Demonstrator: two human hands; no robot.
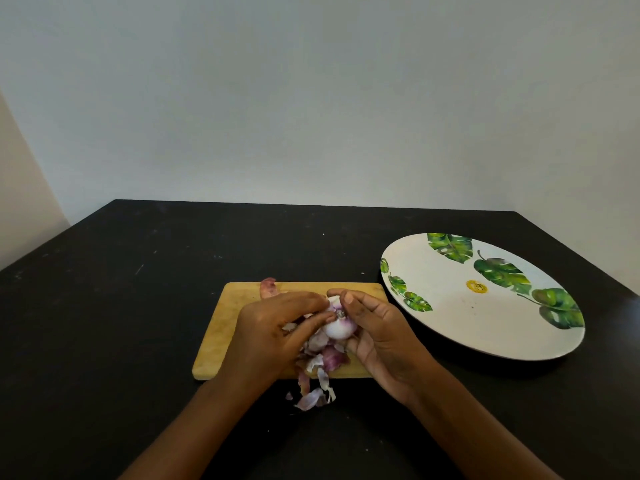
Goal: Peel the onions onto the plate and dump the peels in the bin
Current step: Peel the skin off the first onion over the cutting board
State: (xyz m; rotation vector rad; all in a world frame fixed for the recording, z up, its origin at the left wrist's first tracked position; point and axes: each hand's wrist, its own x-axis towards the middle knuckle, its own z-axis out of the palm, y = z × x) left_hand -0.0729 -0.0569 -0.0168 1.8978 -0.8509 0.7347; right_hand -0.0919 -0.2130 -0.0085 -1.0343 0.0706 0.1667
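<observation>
onion [337, 325] pinched between both hands, above cutting board [225, 327].

No legible text, brand, number or sign. The only candidate is 1 small round yellow sticker [477, 286] on the white leaf-patterned plate [450, 327], right of centre in the frame; its dark markings are too small to read.

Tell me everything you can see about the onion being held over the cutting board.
The onion is small, round and mostly peeled: glossy pale flesh with a purple blush around the dark root end, which faces the camera. It sits between both hands over the wooden cutting board. The left hand pinches at it near the root and the right hand cups its right side. Loose purple peels lie below it.
</observation>
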